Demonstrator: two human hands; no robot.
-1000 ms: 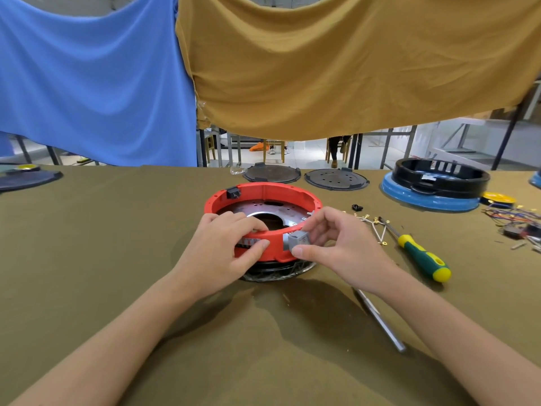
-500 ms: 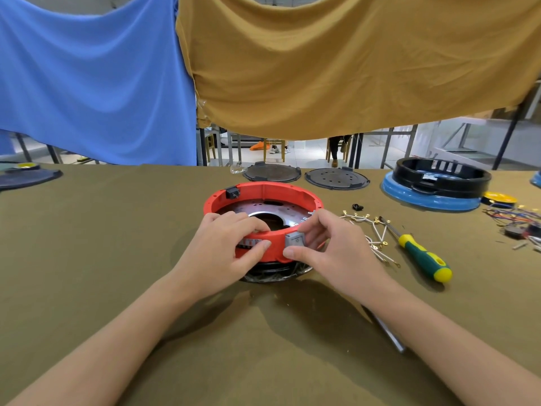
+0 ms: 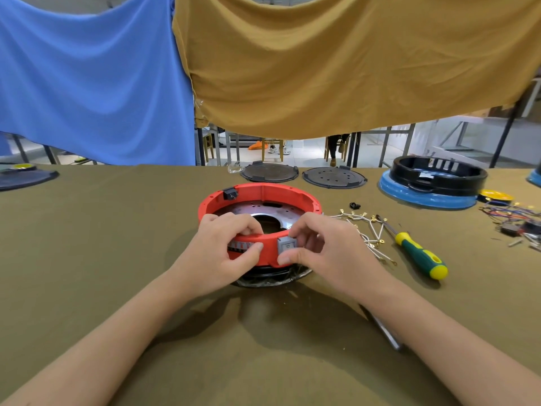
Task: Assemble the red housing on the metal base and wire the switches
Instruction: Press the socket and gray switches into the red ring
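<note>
- Left forearm: bare, enters from the lower left corner of the frame and runs diagonally up toward the centre.
- Left hand (image 3: 218, 253): at centre frame, palm down, wrist nearly straight; fingers curled over the near rim of the red housing (image 3: 263, 191), thumb pressed against its outer wall, so the rim is gripped between thumb and fingers.
- Right forearm: bare, enters from the lower right corner and angles up and left toward the centre.
- Right hand (image 3: 330, 253): just right of the left hand, not touching it; index finger above and thumb below pinch the grey switch (image 3: 286, 245) at the housing's near wall, remaining fingers loosely curled behind.
</note>
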